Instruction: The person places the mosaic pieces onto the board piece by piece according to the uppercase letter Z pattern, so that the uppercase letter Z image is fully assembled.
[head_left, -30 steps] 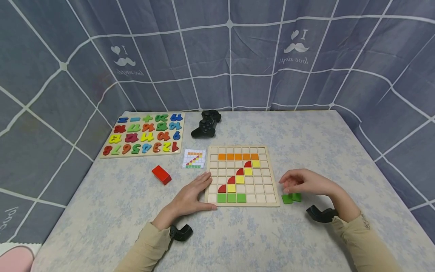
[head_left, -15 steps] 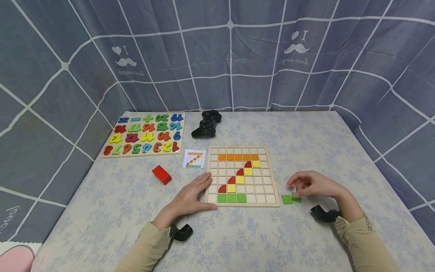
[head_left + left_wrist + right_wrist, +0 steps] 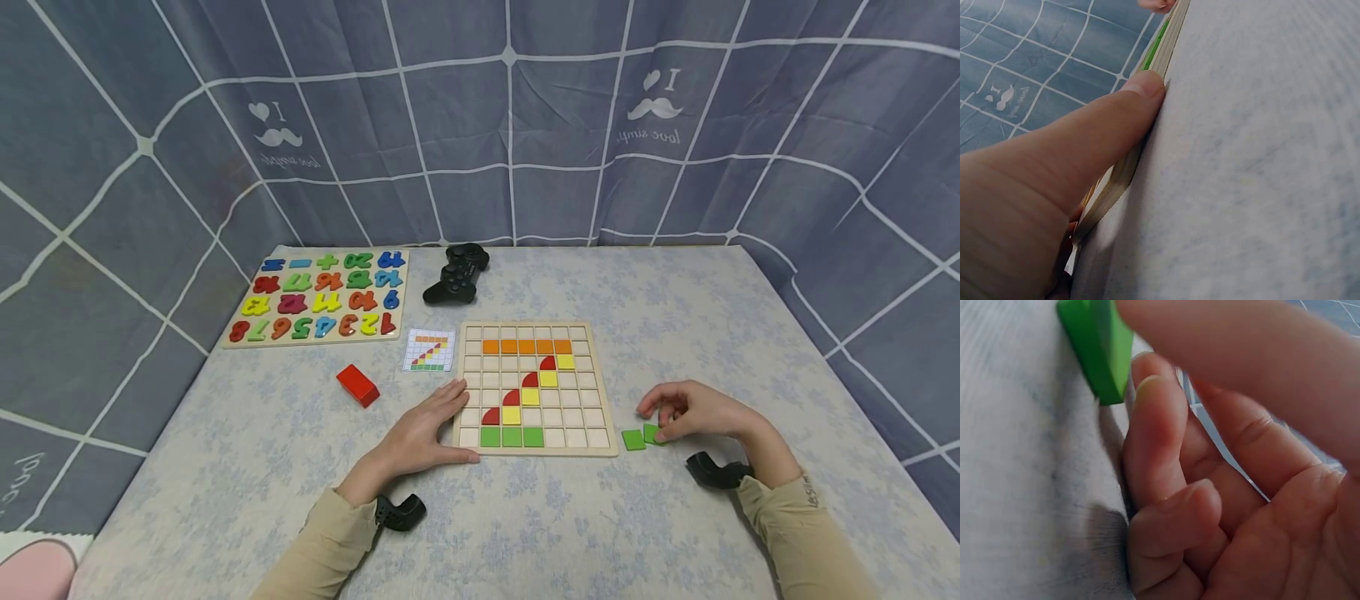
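Note:
In the head view my left hand [image 3: 420, 433] rests at the near left corner of a wooden grid board [image 3: 609, 392], fingers along its left side and thumb along its front edge. The board bears a row of orange tiles [image 3: 527, 346], a diagonal of yellow squares [image 3: 530, 397] and red quarter-round pieces [image 3: 512, 398], and three green tiles [image 3: 512, 437] in front. My right hand [image 3: 701, 412] is right of the board, thumb at the edge of a loose green tile [image 3: 1097, 350], other fingers loosely bent near the table. A second loose green tile [image 3: 633, 440] lies beside it.
A pattern card [image 3: 428, 350] lies left of the board, and a red block [image 3: 357, 385] is nearer the left. Behind stand a number puzzle board [image 3: 315, 304] and a black game controller [image 3: 457, 273]. A tiled-pattern curtain [image 3: 480, 125] hangs at the table's back and sides.
My right hand has moved slightly right and down, its thumb now at the right-hand green tile. The two loose tiles show more fully. My left hand stays on the board.

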Action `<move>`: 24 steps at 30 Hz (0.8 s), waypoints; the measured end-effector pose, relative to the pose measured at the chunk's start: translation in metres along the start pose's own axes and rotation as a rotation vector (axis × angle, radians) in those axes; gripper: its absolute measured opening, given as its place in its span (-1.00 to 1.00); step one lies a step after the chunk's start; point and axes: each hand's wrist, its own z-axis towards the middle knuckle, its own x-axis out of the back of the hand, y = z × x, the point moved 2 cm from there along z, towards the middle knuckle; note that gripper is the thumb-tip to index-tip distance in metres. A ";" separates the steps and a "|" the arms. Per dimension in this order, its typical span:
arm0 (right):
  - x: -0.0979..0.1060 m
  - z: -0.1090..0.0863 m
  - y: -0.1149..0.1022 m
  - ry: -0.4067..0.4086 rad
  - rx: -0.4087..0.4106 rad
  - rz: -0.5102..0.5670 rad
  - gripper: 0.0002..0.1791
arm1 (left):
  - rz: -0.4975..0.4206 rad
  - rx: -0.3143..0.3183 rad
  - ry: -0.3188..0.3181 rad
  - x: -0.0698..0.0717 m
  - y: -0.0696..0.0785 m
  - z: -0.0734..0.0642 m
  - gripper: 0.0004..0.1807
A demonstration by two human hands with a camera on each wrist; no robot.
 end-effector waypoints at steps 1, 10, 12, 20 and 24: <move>0.000 0.000 0.000 0.002 0.002 0.000 -0.64 | 0.000 0.000 0.001 0.000 0.000 0.000 0.05; 0.001 -0.002 0.002 0.009 -0.016 -0.005 -0.62 | -0.003 0.001 0.007 0.000 0.000 0.000 0.05; 0.000 -0.002 0.003 0.006 -0.028 -0.009 -0.61 | -0.005 0.003 0.006 0.000 0.000 0.000 0.05; -0.002 -0.001 0.000 0.015 -0.029 -0.052 -0.64 | -0.001 0.007 0.004 0.000 0.000 0.000 0.05; -0.003 -0.001 -0.003 0.013 -0.028 -0.038 -0.67 | -0.001 0.004 0.004 0.000 0.000 0.000 0.05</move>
